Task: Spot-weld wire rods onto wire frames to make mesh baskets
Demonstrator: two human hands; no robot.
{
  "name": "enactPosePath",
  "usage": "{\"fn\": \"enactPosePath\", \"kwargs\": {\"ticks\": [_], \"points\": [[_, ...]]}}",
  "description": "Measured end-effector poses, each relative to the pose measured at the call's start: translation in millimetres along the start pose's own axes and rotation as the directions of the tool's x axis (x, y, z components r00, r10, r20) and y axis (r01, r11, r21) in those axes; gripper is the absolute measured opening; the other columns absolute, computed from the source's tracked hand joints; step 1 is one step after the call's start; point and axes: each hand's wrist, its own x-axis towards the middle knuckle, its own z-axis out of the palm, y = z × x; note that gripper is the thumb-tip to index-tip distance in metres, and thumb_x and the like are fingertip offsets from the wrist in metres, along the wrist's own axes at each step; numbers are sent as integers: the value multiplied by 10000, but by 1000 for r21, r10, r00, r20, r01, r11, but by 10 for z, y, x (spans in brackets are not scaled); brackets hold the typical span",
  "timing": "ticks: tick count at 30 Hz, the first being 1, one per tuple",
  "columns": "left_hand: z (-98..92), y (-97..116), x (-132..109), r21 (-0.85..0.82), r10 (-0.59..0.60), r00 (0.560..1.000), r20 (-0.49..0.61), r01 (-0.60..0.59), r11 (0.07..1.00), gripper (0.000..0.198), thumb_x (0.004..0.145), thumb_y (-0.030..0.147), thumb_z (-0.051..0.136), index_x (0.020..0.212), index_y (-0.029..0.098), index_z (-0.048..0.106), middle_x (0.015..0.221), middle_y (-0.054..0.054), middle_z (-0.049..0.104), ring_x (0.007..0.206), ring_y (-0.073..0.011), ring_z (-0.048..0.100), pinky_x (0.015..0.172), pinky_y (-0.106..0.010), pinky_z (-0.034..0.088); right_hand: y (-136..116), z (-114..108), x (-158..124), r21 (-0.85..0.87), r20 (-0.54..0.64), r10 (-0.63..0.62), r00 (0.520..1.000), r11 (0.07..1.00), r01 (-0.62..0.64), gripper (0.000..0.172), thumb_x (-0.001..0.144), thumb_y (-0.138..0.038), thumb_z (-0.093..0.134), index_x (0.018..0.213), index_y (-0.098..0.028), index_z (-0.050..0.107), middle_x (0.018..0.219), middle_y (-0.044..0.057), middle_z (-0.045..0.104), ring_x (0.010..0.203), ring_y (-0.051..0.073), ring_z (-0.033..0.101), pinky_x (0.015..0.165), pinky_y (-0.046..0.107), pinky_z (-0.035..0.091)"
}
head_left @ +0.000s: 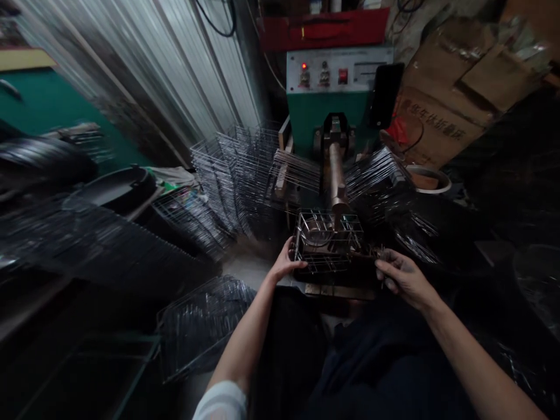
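A small wire basket (329,240) sits under the thick copper-coloured arm (337,175) of a green machine (301,119). My left hand (289,262) grips the basket's left side, thumb along the near edge and fingers around the corner. To the right of the basket, my right hand (400,275) is closed in a pinch on a bunch of short thin wire pieces (381,255), whose ends poke out between thumb and fingers. The arm's lower tip reaches into the basket, and whether it touches the wires is unclear.
Stacked wire racks (231,175) stand left of the machine, with more wire panels (380,181) on its right. Another wire stack (203,321) lies by my left forearm. A phone (387,93) is fixed beside the control panel (339,73). Behind are cardboard (437,122) and a white-rimmed bucket (445,182).
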Motion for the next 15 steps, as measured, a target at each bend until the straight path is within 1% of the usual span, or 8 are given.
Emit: {"fn": "enactPosePath", "kwargs": {"ticks": [2,5,6,8,10,12,14,15], "points": [[0,47,123,-13,38,997,72,-38,999,1212,478,310,910,1514,241,284,1477,-149,430,1333,-351,463,1129,-553,362,-62,35,-45,5,22,27,999,1000,-27,489,687,-519,855,873,-184,551,610,-29,603,356,45,422,316,142,302],[-30,110,252,102,153,980,130,-167,981,1190,453,302,915,1495,202,348,1486,-145,429,1399,-360,386,1192,-546,253,-130,85,-128,3,33,22,999,1000,-23,473,700,-512,848,915,-179,588,595,-28,593,347,52,431,314,142,309],[-47,121,249,156,180,973,142,-201,967,1185,449,305,918,1490,194,363,1490,-144,423,1408,-363,372,1200,-542,235,-149,90,-162,2,40,20,999,1000,-20,466,707,-514,842,922,-178,599,588,-26,591,344,56,437,314,145,314],[-81,134,164,246,210,959,188,-253,936,1178,456,320,920,1491,195,372,1478,-138,432,1395,-363,389,1198,-532,248,-195,81,-239,-2,91,16,996,1000,-16,435,739,-525,815,909,-172,626,605,0,614,367,77,487,339,163,370],[-90,151,11,314,225,940,256,-301,901,1165,474,334,917,1496,215,371,1447,-122,466,1370,-355,424,1187,-526,278,-259,69,-319,-25,201,9,980,1000,-4,413,787,-535,770,938,-163,672,709,63,678,485,135,608,438,217,492],[-44,203,-153,375,218,928,303,-327,868,1136,483,342,914,1488,245,392,1422,-106,499,1344,-357,452,1171,-527,311,-335,87,-381,-88,320,-4,947,995,34,412,831,-531,728,1027,-169,707,871,115,722,685,211,700,612,300,583],[69,305,-279,434,215,925,313,-341,834,1115,483,353,911,1477,277,410,1422,-94,511,1326,-363,470,1154,-522,338,-391,156,-403,-212,390,-42,920,968,134,370,881,-499,686,1094,-198,718,983,110,726,846,247,712,757,349,586],[146,371,-321,462,226,924,307,-353,814,1110,481,359,910,1472,288,415,1426,-90,513,1323,-367,471,1149,-518,344,-398,207,-391,-290,408,-79,910,933,211,321,910,-473,659,1092,-216,723,1003,93,724,889,245,704,798,350,572]]}}
